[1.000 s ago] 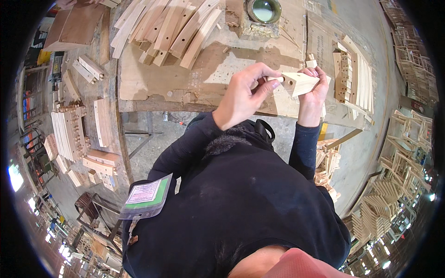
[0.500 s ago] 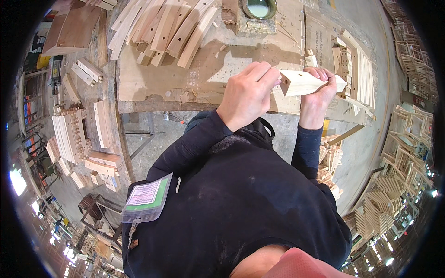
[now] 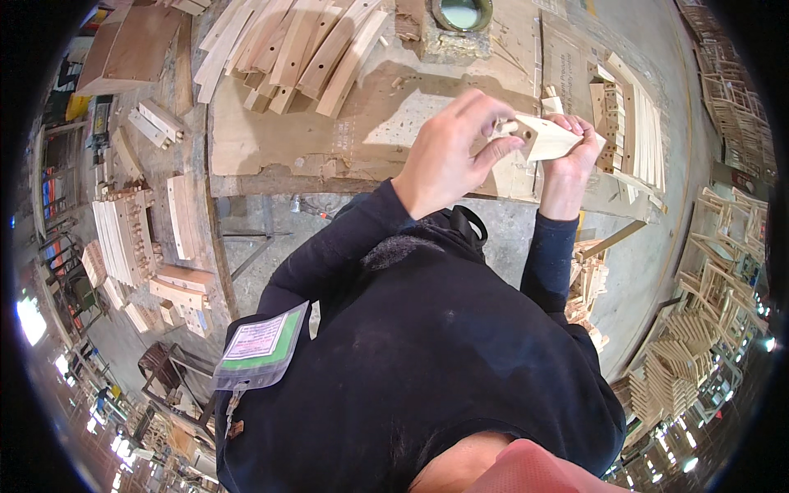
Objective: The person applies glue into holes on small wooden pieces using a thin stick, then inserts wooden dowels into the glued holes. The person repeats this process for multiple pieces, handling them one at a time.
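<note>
My right hand [image 3: 574, 156] is wrapped round a pale wooden piece [image 3: 546, 140] with drilled holes and holds it up over the bench. At the left end of that piece, my left hand [image 3: 454, 148] pinches a small light wooden dowel [image 3: 506, 128] between thumb and fingers, close beside a hole. Whether the dowel's tip touches the wood I cannot tell. The bench's cardboard cover [image 3: 279, 156] lies beneath both hands.
A pile of curved, drilled wooden slats [image 3: 316, 53] lies at the far left of the bench. Behind my hands stands a green bowl [image 3: 462, 13] of pale liquid. More wooden parts [image 3: 641, 123] are stacked at the right, and a side table [image 3: 156, 189] at left carries further pieces.
My left hand has turned and lifted slightly, its fingers spreading so the dowel shows. The wooden piece in my right hand has shifted a little up and tilted.
</note>
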Demonstrator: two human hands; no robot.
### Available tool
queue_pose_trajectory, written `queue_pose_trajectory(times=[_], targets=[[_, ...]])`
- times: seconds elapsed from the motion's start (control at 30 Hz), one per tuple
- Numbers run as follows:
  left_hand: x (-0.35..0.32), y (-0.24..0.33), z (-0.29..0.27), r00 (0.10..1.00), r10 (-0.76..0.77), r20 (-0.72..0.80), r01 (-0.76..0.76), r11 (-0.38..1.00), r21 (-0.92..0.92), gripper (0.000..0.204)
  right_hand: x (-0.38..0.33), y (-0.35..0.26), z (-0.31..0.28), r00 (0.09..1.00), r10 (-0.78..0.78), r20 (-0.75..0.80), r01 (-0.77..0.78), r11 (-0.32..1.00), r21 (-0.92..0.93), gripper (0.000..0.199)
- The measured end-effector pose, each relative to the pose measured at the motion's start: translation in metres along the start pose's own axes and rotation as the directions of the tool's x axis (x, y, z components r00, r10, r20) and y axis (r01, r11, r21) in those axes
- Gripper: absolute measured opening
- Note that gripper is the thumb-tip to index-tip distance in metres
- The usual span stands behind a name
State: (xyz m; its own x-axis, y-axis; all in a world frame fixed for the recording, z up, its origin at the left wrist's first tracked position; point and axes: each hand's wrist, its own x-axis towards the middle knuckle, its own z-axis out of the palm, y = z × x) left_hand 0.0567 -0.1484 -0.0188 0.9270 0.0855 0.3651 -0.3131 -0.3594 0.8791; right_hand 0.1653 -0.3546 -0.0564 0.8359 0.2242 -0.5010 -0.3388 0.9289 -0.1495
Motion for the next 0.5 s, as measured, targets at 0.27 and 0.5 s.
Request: queue_pose_trajectory(times=[0.27, 0.5], targets=[[-0.019, -0.009, -0.025, 0.778, -0.554, 0.296, 0.475, 0.209, -0.855, 0.026, 0.007, -0.007, -0.013, 0.99, -0.059, -0.131, 0.068, 0.996, 0.06, 0.022], [-0.025, 0.007, -0.032, 0.805, -0.519, 0.286, 0.527, 0.406, -0.747, 0.027, 0.005, 0.0, -0.014, 0.994, -0.017, -0.105, 0.027, 0.995, 0.096, 0.022]])
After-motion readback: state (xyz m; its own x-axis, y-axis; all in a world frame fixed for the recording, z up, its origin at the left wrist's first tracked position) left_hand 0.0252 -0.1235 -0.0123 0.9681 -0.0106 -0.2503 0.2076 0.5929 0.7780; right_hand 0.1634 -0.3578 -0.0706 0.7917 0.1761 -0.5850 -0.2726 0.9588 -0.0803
